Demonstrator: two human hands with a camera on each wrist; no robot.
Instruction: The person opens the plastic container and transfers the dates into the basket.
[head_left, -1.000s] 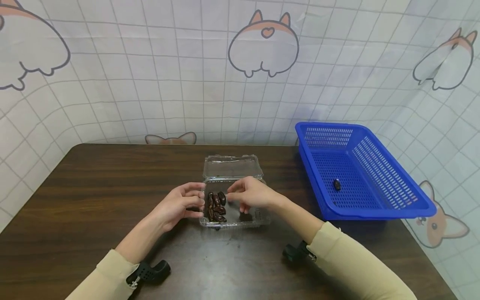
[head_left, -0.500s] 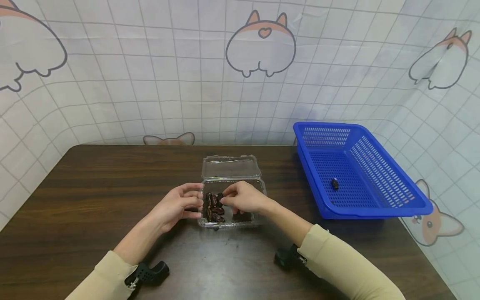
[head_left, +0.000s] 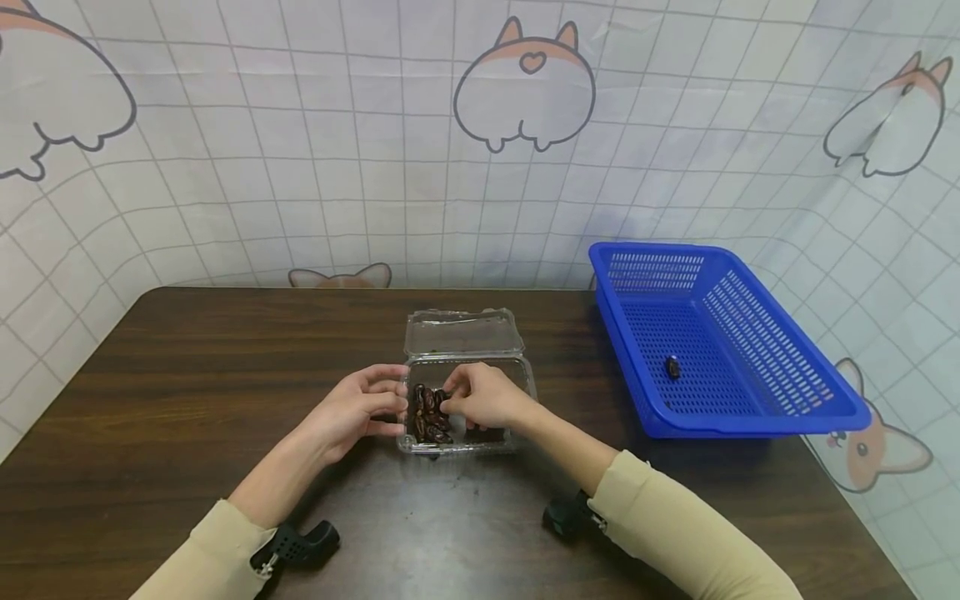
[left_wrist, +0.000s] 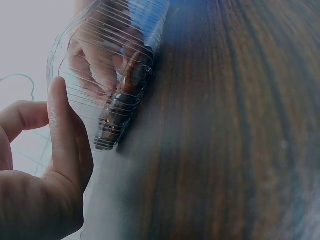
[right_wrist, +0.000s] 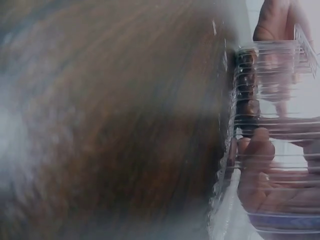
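Note:
A clear plastic clamshell box (head_left: pixel 465 446) lies on the table with its lid (head_left: pixel 465 335) raised at the back. Several dark brown dates (head_left: pixel 431 421) fill its left part. My left hand (head_left: pixel 363 408) steadies the box's left wall, fingers fairly straight and touching it from outside. Reaching inside from the right, my right hand (head_left: pixel 487 396) pinches a date between thumb and index fingertips, beside the other dates. That date is mostly covered by the fingers. Through the ridged wall in the right wrist view, the right fingertips (right_wrist: pixel 262 142) press close to the row of dates.
A blue plastic basket (head_left: pixel 757 423) stands at the right of the table, with one small dark piece (head_left: pixel 672 367), apparently a date, on its mesh floor. A white grid-patterned cloth (head_left: pixel 300 150) with cartoon corgis hangs behind the brown table (head_left: pixel 225 358).
My right hand has moved left inside the box to the dates, and its fingertips have closed on one beside the row. The left hand has stayed at the box's wall.

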